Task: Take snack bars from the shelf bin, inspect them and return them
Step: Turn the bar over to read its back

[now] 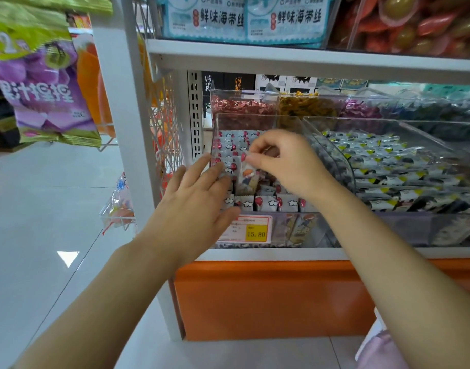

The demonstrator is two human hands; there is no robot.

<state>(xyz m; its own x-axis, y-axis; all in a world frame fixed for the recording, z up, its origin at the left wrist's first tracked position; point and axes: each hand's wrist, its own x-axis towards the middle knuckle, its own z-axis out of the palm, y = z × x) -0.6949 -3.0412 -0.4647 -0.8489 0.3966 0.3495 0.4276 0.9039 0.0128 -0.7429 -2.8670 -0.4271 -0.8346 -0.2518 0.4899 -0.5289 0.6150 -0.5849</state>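
A clear plastic shelf bin [287,230] holds several small snack bars [265,203] in white wrappers with red and cloud prints. My right hand [284,162] hovers over the bin and pinches one wrapped snack bar [246,179] by its top edge, so the bar hangs upright above the others. My left hand [195,201] reaches in from the left with fingers straight. Its fingertips lie at the bin's left wall, just left of the hanging bar, and it holds nothing.
A second clear bin [388,166] of black, white and yellow packets sits to the right. More bins of red, yellow and purple sweets stand behind. A yellow price tag [251,231] reads 15.80. The white shelf post [127,129] and hanging bags [39,83] are at the left.
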